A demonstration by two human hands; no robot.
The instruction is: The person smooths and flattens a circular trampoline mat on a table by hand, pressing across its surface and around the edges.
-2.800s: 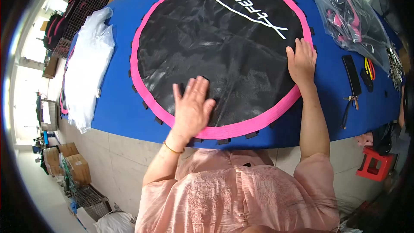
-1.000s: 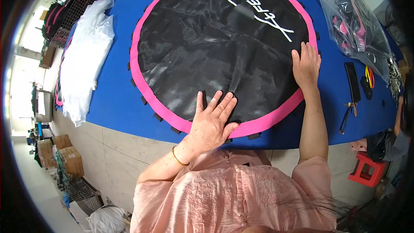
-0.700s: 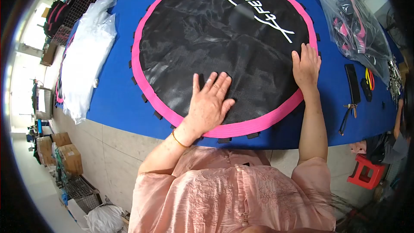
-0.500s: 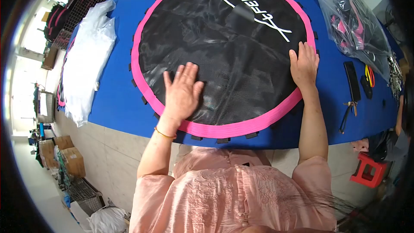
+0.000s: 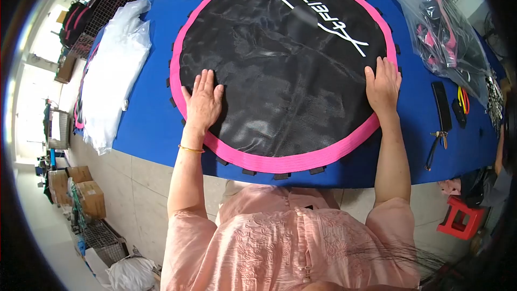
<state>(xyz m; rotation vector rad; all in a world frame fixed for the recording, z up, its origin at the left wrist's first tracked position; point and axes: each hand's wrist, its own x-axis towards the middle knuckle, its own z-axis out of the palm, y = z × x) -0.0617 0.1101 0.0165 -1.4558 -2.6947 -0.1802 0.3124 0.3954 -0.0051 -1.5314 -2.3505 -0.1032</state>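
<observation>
A round black trampoline mat (image 5: 280, 86) with a pink border and short black tabs around its edge lies flat on a blue-covered table (image 5: 145, 113). White lettering runs across its upper right part. My left hand (image 5: 203, 102) rests open on the mat's left side, fingers stretched over the black fabric and wrist across the pink band. On the right edge lies my right hand (image 5: 383, 89), also open, its palm over the border. Faint creases show in the black fabric.
Clear plastic sheeting (image 5: 116, 70) is heaped on the left. At the right lie a bag of pink and black parts (image 5: 439, 32), a black phone-like object (image 5: 441, 106), yellow-handled cutters (image 5: 461, 105) and metal pieces (image 5: 494, 102). A red stool (image 5: 462, 217) stands on the floor.
My left hand has slid left across the mat to its left border. My right hand stays nearly in place on the right edge.
</observation>
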